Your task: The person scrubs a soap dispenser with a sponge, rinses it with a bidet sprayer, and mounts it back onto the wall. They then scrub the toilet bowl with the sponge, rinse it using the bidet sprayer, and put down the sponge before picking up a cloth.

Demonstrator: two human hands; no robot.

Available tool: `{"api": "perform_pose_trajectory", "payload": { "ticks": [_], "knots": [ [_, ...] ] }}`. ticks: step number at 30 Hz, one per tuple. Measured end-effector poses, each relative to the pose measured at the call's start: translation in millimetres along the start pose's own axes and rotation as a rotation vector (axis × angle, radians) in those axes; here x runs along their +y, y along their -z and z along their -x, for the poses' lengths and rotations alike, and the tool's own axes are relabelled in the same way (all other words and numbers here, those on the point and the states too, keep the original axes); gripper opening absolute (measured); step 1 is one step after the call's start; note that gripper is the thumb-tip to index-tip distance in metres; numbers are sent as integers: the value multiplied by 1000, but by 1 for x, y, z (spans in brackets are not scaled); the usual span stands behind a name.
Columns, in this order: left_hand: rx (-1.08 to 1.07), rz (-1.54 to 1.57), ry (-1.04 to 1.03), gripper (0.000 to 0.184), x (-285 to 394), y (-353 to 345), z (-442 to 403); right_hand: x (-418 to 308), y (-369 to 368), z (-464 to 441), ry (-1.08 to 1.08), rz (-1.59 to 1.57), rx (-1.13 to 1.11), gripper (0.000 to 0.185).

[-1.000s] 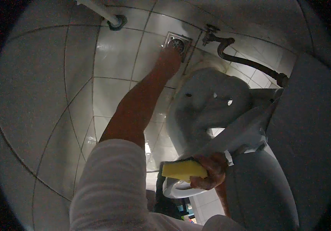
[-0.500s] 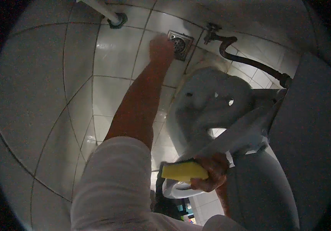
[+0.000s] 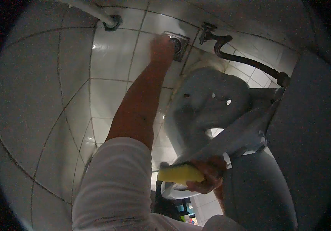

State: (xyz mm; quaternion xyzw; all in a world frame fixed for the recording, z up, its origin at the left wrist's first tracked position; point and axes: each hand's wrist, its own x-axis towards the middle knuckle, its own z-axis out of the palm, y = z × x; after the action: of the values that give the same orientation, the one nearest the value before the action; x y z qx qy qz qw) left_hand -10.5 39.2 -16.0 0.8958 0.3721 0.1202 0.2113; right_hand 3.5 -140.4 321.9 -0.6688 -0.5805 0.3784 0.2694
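My left hand (image 3: pixel 161 48) is at the left edge of a square metal floor drain (image 3: pixel 178 46) with a round grate. Motion blur and dim light smear its fingers, so whether it holds anything is unclear. Lower right, my right hand (image 3: pixel 208 175) is closed around a yellow sponge (image 3: pixel 180 174) with a dark layer along its upper side. The sponge is in front of a white rounded rim (image 3: pixel 173 192). Between the two hands stands the grey underside of a ceramic toilet base (image 3: pixel 196 104).
A dark curved hose (image 3: pixel 246 61) runs from a wall valve (image 3: pixel 208 32) to the grey tank (image 3: pixel 311 115) at right. A white pipe (image 3: pixel 96 12) enters the tiled floor (image 3: pixel 109 61) at upper left. Dark and colourful items lie at the bottom.
My left hand has moved left from over the drain grate to its left edge. The sponge in my right hand has shifted slightly left, and the whole view has moved a little.
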Motion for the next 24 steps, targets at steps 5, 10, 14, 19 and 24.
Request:
{"api": "perform_pose_trajectory", "payload": {
  "ticks": [5,10,14,19,24],
  "knots": [
    [-116,24,110,21,-22,17,57,16,-6,-1,189,72,76,34],
    [45,279,502,25,-40,67,176,30,-9,1,316,164,144,35],
    [-122,466,963,18,-29,94,243,33,-22,0,255,188,283,32],
    [61,754,1002,18,22,145,248,31,-17,-13,159,356,251,42],
    [46,884,896,20,57,205,218,39,-46,-20,185,296,506,49]
  ]
}}
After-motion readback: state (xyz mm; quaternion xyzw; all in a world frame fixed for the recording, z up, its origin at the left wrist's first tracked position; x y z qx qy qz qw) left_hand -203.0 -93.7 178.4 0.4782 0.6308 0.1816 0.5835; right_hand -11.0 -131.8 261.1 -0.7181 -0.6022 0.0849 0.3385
